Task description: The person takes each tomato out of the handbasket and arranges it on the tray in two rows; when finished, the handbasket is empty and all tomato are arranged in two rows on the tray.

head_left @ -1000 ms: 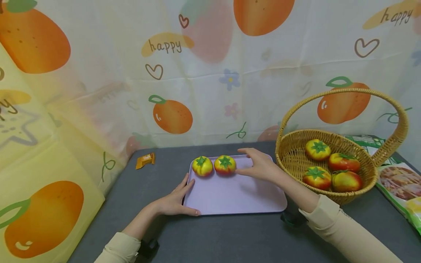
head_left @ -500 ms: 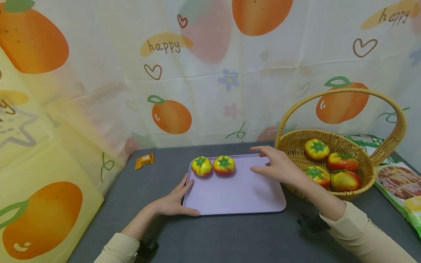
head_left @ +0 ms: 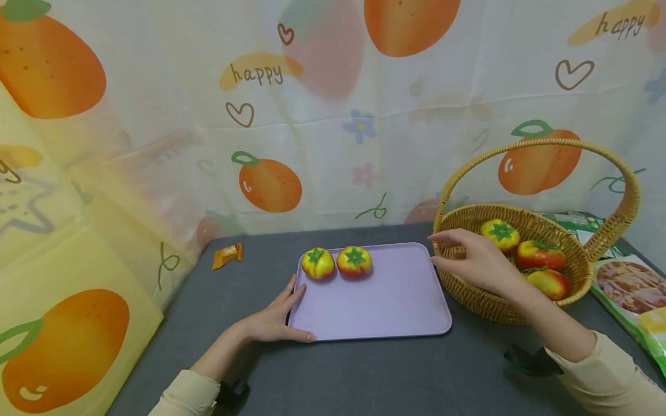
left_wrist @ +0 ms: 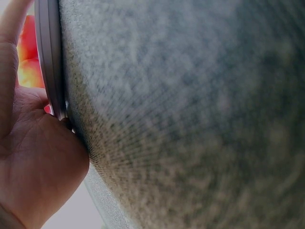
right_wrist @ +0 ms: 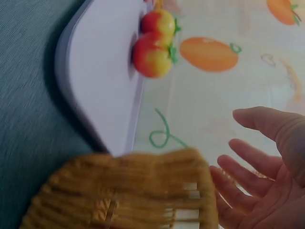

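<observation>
My left hand (head_left: 273, 319) rests along the left edge of a lilac tray (head_left: 395, 294), fingers extended and thumb at the front corner. In the left wrist view the palm lies against the tray's rim (left_wrist: 50, 57). Two yellow-red, tomato-like fruits with green star-shaped caps, a left one (head_left: 318, 264) and a right one (head_left: 354, 262), sit side by side at the tray's back left. Over the left rim of a wicker basket (head_left: 468, 300) hovers my right hand (head_left: 478, 260), fingers loosely spread and holding nothing. Three similar fruits show in the basket, one being a red fruit (head_left: 541, 256).
The basket's tall arched handle (head_left: 541, 143) rises above the rim at the right. Beyond it lies a printed food packet (head_left: 632, 289). A small orange-brown wrapped packet (head_left: 227, 255) lies at the back left of the grey table (head_left: 364, 375). A fruit-print curtain (head_left: 322, 144) hangs behind.
My right hand has moved right, from beside the right fruit on the tray to over the basket's left rim, now covering one basket fruit. My left hand has stayed at the tray's edge.
</observation>
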`<move>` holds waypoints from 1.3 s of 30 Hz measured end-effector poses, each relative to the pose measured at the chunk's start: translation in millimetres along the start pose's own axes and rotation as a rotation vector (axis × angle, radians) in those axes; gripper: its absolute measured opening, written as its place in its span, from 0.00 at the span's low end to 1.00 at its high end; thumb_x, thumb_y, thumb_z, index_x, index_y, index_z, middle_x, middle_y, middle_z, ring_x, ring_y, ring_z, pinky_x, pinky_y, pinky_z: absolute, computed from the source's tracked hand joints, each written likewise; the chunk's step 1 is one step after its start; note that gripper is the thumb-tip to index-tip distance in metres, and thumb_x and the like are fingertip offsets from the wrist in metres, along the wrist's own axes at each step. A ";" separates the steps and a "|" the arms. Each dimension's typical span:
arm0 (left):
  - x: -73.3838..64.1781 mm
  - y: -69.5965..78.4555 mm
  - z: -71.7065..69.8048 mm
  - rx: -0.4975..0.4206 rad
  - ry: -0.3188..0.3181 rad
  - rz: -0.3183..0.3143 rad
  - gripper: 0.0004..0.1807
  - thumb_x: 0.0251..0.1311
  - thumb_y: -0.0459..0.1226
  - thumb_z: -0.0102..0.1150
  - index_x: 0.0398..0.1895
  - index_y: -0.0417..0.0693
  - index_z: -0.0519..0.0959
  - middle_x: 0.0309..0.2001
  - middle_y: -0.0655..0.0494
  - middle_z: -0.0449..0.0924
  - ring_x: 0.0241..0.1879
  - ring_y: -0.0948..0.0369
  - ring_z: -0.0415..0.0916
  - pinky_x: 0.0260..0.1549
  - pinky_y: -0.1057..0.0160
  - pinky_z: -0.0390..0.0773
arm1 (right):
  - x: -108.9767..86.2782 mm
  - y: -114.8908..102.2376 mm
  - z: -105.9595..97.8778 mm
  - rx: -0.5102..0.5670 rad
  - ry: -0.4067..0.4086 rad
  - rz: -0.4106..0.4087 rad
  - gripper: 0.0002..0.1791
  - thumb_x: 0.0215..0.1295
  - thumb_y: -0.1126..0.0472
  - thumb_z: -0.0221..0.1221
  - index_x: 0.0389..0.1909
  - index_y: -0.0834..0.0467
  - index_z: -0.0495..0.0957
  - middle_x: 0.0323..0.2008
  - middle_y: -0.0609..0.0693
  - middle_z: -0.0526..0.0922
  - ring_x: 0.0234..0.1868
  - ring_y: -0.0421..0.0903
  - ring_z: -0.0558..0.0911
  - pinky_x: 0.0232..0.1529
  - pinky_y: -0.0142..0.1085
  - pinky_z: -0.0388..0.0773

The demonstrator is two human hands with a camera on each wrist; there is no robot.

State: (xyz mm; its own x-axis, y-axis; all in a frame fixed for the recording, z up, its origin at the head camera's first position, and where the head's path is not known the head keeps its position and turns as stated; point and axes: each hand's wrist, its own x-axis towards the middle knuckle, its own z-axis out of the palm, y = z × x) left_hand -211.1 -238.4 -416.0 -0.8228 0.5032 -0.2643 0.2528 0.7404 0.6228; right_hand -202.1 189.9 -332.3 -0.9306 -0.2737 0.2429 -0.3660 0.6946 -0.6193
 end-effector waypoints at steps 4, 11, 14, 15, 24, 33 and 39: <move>-0.4 0.6 -0.4 0.001 0.001 -0.007 0.63 0.48 0.60 0.70 0.79 0.49 0.41 0.77 0.47 0.21 0.75 0.44 0.30 0.66 0.36 0.46 | -7.1 9.2 -9.6 -0.014 -0.002 0.027 0.24 0.64 0.49 0.64 0.57 0.56 0.78 0.54 0.58 0.79 0.55 0.58 0.77 0.49 0.55 0.76; -1.8 1.9 0.1 0.000 0.003 -0.012 0.63 0.48 0.60 0.70 0.79 0.48 0.42 0.77 0.46 0.21 0.75 0.44 0.30 0.66 0.36 0.46 | -15.5 28.0 -20.9 -0.087 -0.012 0.018 0.23 0.64 0.48 0.63 0.56 0.57 0.79 0.53 0.61 0.80 0.54 0.61 0.78 0.50 0.59 0.73; -2.3 2.7 0.1 -0.005 0.005 -0.010 0.63 0.48 0.60 0.70 0.79 0.48 0.42 0.77 0.45 0.21 0.75 0.43 0.30 0.66 0.36 0.46 | -19.8 36.0 -25.7 -0.118 -0.040 0.015 0.24 0.64 0.49 0.64 0.56 0.59 0.78 0.54 0.62 0.79 0.55 0.63 0.77 0.50 0.60 0.72; -2.3 2.8 0.1 -0.006 0.005 -0.010 0.63 0.48 0.60 0.70 0.79 0.48 0.42 0.77 0.46 0.21 0.75 0.43 0.30 0.66 0.36 0.46 | -21.2 38.4 -27.3 -0.128 -0.048 0.016 0.25 0.64 0.50 0.64 0.56 0.60 0.78 0.54 0.62 0.79 0.55 0.64 0.77 0.50 0.60 0.72; -1.6 2.9 -0.9 -0.010 -0.002 -0.008 0.63 0.49 0.60 0.70 0.79 0.48 0.41 0.77 0.45 0.21 0.75 0.42 0.30 0.65 0.35 0.46 | -31.3 56.0 -36.5 -0.215 -0.110 -0.006 0.28 0.59 0.50 0.68 0.55 0.64 0.78 0.53 0.65 0.79 0.52 0.65 0.77 0.48 0.59 0.73; -1.3 1.8 -0.4 -0.002 0.000 -0.007 0.64 0.48 0.60 0.70 0.79 0.48 0.41 0.77 0.46 0.21 0.75 0.43 0.30 0.65 0.34 0.46 | -31.7 63.0 -38.0 -0.264 -0.157 0.010 0.32 0.56 0.47 0.70 0.55 0.65 0.78 0.53 0.66 0.78 0.51 0.64 0.77 0.46 0.57 0.74; -1.0 3.6 -0.3 -0.005 0.000 -0.002 0.63 0.48 0.60 0.70 0.79 0.48 0.41 0.77 0.45 0.21 0.75 0.43 0.30 0.65 0.35 0.45 | -31.3 67.2 -38.1 -0.321 -0.176 0.001 0.36 0.53 0.45 0.71 0.56 0.66 0.77 0.51 0.65 0.79 0.46 0.61 0.79 0.43 0.55 0.75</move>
State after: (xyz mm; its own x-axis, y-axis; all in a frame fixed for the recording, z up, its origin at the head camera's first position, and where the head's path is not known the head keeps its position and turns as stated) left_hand -209.6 -236.5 -413.3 -0.8232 0.5016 -0.2659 0.2484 0.7394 0.6257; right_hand -197.6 270.5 -353.1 -0.9268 -0.3640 0.0928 -0.3728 0.8606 -0.3471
